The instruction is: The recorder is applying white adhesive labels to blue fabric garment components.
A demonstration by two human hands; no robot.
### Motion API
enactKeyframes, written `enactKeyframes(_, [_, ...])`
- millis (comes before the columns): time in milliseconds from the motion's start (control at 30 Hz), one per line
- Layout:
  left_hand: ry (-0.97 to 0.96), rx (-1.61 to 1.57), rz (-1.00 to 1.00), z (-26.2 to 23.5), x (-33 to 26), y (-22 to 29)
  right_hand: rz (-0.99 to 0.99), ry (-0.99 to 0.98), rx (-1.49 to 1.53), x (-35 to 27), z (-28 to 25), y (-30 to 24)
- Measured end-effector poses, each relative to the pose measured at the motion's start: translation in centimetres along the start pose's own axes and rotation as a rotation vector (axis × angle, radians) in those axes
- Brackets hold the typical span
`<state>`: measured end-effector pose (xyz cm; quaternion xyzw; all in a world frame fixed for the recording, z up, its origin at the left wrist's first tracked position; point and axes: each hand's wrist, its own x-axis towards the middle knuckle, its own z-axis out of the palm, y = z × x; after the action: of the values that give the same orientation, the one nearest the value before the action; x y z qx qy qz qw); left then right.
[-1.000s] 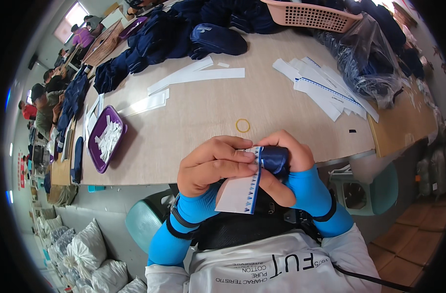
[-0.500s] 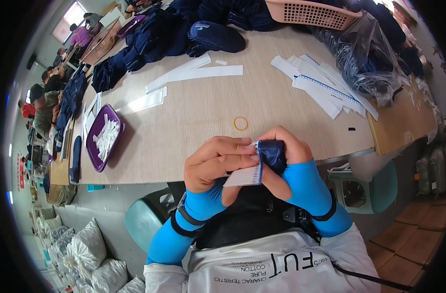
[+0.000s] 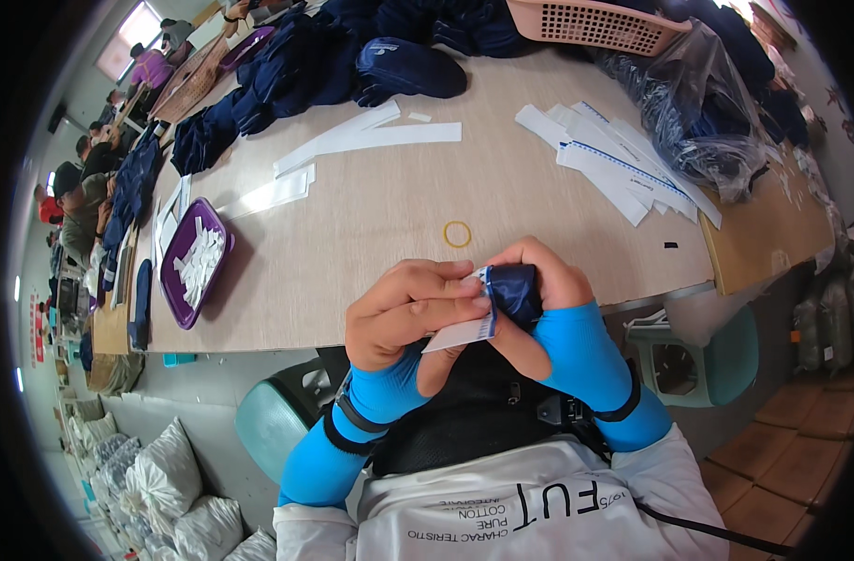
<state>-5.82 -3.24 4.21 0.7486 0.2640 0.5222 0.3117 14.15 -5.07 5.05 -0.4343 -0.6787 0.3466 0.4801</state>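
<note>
Close to the table's near edge, both my hands meet around a small bundle. My right hand (image 3: 558, 276) curls round a navy fabric roll (image 3: 518, 294), its thumb reaching underneath. My left hand (image 3: 401, 310) pinches a white paper strip (image 3: 459, 335) with a blue printed edge, pressing it against the roll's left end. The strip's lower part sticks out below the left fingers; how far it runs round the roll is hidden. Just beyond the hands, a yellow rubber band (image 3: 446, 237) lies on the table (image 3: 352, 224).
A purple basket (image 3: 228, 245) of white slips (image 3: 199, 266) stands at left. Paper strips lie at the back (image 3: 394, 137) and right (image 3: 595, 192). Navy fabric items (image 3: 301, 70), a pink basket (image 3: 537, 19) and a clear plastic bag (image 3: 712, 140) line the far side. Green chairs (image 3: 270, 416) flank me.
The whole view has shifted slightly. My hands keep the same hold on the roll and the paper strip, with hardly any movement.
</note>
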Motion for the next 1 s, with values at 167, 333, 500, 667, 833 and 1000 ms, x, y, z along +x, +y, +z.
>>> enactKeyframes(167, [-0.087, -0.018, 0.048, -0.4, 1.0, 0.6, 0.031, -0.004, 0.065, -0.3, -0.1, 0.1])
enactKeyframes(333, [-0.162, 0.114, 0.139, -0.8, 1.0, -0.1, -0.036, -0.032, 0.196, -0.6, -0.4, 1.3])
enactKeyframes(500, [-0.123, -0.005, -0.013, -0.5, 0.8, -0.2, -0.159, -0.163, -0.037, 0.5, -2.6, 0.5])
enactKeyframes(667, [-0.141, -0.087, -0.028, 0.1, 0.8, -1.2, -0.472, -0.070, -0.232, 1.1, -2.4, 2.5])
enactKeyframes(833, [-0.098, -0.045, 0.032, 0.3, 0.6, -2.2, -0.344, -0.054, -0.299, 0.4, -2.1, 2.5])
enactKeyframes(1000, [-0.145, -0.039, 0.091, -0.1, 0.9, -2.6, -0.007, -0.138, -0.191, -0.9, -2.3, 3.4])
